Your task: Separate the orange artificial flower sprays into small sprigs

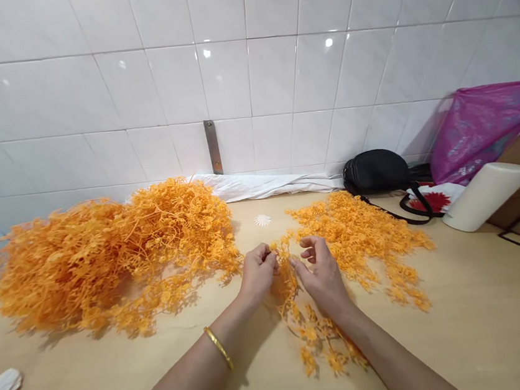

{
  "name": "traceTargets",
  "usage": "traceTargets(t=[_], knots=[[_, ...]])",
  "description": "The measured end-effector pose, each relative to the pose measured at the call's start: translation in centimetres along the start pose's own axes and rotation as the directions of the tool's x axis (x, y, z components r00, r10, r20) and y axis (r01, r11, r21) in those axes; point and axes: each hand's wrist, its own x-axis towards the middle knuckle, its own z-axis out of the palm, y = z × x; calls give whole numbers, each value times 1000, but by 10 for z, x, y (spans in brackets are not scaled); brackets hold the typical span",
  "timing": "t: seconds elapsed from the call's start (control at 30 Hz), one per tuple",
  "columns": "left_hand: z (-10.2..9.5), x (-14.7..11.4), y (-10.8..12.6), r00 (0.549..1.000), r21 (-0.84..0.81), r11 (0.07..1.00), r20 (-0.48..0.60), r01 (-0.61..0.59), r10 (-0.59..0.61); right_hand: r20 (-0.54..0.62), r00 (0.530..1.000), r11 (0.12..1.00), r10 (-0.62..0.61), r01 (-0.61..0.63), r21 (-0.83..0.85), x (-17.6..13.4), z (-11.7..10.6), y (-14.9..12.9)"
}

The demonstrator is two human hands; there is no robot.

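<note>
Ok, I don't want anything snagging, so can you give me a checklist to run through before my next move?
1. Left hand pinching the orange sprig: ok.
2. Right hand closed on the sprig: not ok; thumb and fingers stand apart.
3. Sprig free of the smaller orange pile: cannot tell; they overlap in view.
4. White flower-shaped piece apart from both hands: ok, it lies beyond them.
5. Black bag out of the hands' way: ok, it sits back by the wall.
</note>
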Motion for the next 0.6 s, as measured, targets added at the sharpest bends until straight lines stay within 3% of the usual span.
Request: traceTargets(t=[0.1, 0.23, 0.37, 0.6], knots=[[2, 1, -2, 985, -248, 954, 70, 169, -156, 104, 984, 978, 148, -161, 133, 1, 5, 7], [3, 2, -3, 964, -404, 876, 104, 264, -243, 247, 952, 942, 179, -238, 235, 1, 6, 8], [-6, 9, 0, 968, -500, 834, 38, 233, -247, 295, 930, 958, 218, -261, 117, 4, 0, 6], [-13, 13, 6, 957, -517, 817, 14, 255, -290, 228, 950, 974, 214, -189, -127, 12, -14, 9]])
